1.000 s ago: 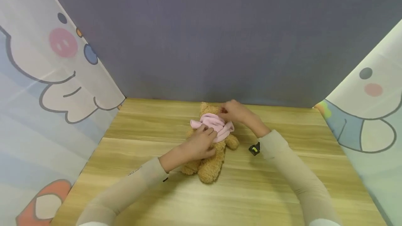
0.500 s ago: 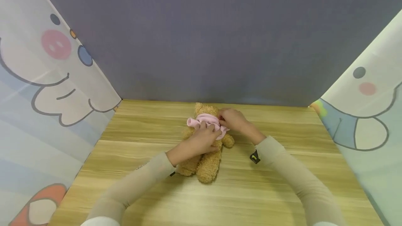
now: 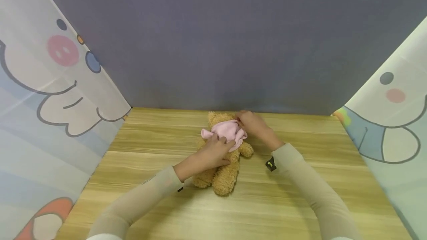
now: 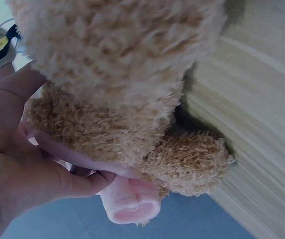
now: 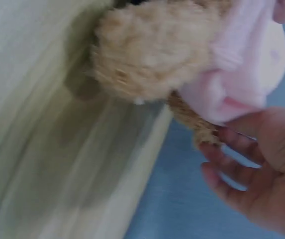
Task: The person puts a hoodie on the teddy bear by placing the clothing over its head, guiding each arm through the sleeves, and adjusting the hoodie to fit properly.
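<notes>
A curly brown teddy bear (image 3: 225, 175) lies on its back on the table, head toward the grey wall. A small pink shirt (image 3: 230, 129), its short sleeves sticking out, is bunched over its upper chest and neck and hides part of the head. My left hand (image 3: 211, 153) holds the shirt's lower edge at the chest; the left wrist view shows curled fingers on the pink hem (image 4: 85, 162). At the right side of the head, my right hand (image 3: 255, 125) pinches the shirt's upper edge beside the bear's ear (image 5: 207, 135), thumb on the cloth.
The wood-grain table (image 3: 213, 217) extends around the bear. Behind it rises a grey wall (image 3: 213, 40). Cartoon-printed curtains (image 3: 30, 121) stand at both sides. A dark strap (image 3: 271, 164) hangs at the right cuff.
My right hand dipped to the shirt's right side, then rose again beside the ear. The shirt's folds shifted and its front looks smoother. My left hand stayed at the chest.
</notes>
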A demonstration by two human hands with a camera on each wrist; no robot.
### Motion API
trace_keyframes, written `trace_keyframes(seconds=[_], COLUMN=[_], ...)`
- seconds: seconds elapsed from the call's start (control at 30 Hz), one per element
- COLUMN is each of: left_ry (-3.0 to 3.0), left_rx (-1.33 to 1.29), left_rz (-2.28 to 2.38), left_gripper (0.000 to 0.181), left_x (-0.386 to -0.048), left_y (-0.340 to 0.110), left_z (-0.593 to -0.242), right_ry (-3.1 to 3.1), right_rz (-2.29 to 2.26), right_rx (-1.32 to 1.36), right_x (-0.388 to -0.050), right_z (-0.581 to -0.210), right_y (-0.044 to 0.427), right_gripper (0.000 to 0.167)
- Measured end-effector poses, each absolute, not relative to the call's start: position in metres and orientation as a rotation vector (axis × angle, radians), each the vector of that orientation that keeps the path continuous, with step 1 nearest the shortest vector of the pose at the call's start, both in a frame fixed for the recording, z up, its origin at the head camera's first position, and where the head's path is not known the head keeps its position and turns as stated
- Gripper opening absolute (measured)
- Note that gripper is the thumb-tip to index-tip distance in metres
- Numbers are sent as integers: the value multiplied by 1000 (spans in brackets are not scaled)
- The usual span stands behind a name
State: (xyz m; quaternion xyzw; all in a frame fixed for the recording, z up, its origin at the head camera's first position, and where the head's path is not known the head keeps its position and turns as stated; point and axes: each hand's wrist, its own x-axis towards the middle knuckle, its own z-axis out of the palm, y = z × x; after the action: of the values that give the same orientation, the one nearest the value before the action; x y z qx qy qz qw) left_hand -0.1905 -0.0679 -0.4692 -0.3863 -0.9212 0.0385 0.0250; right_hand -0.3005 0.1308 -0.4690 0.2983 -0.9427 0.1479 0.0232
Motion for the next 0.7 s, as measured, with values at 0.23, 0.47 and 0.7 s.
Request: trace_keyframes(seconds=[0.23, 0.47, 0.7], left_ry=[-2923, -2872, -2783], left_rx=[-1143, -1131, -1186], left_rz=[34, 117, 308], left_gripper=[63, 54, 29], left_x=[-187, -181, -170], left_y=[-62, -59, -50], left_z=[-471, -472, -473], right_ry=[-2864, -2884, -2844], right_rz=[626, 409, 567], right_rx=[1120, 1235, 1010], right_x=[-287, -292, -305], right_z=[-445, -445, -450], right_y=[120, 92, 88], right_gripper=[17, 14, 11])
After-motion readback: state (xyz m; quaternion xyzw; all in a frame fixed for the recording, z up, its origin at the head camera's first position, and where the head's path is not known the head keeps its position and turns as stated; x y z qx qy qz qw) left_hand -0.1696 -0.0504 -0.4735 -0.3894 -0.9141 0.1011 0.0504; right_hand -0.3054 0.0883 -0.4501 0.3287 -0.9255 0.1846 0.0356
